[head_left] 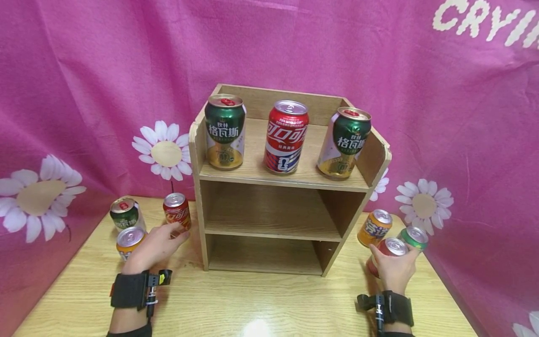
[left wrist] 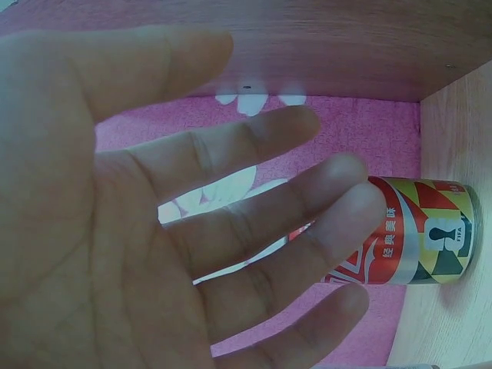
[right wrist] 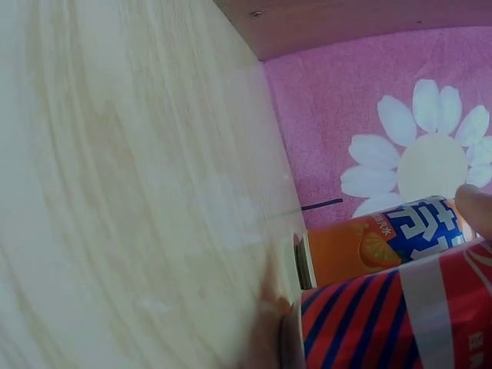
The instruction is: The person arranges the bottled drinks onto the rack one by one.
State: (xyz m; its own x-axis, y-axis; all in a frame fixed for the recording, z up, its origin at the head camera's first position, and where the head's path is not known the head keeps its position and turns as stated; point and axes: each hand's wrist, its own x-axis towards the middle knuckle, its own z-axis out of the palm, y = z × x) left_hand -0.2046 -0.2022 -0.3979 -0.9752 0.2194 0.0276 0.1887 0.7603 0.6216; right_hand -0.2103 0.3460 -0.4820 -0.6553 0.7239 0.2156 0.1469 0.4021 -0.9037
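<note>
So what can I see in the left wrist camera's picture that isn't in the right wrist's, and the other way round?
Only the left wrist view: the left hand, fingers spread, near a red can with a yellow and green pattern.

Only the right wrist view: an orange can beside a red can with blue stripes, plus a fingertip of the right hand.

Both: pink cloth with white petals, pale tabletop and a brown wooden panel.

Four green cans (head_left: 225, 133), three red cans (head_left: 286, 138) and two orange cans (head_left: 374, 229) appear.
</note>
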